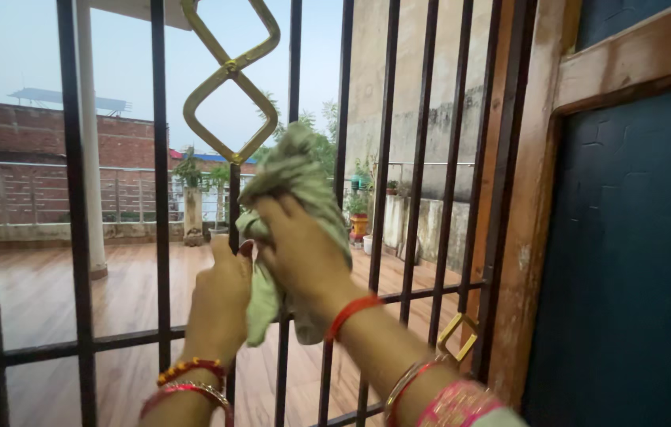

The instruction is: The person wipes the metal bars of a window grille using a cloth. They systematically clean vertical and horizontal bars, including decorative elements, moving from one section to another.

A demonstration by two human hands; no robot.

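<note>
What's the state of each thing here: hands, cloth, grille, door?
Left hand: closed around a grille bar, touching the cloth.
Right hand: gripping the cloth, pressing it on the grille.
Cloth: bunched, pale green, wrapped against a bar.
Grille: shut, black bars upright, gold diamond ornament.
Door: dark panel, frame paint worn.

You had no packages, labels, signs or screens in view at this moment.
</note>
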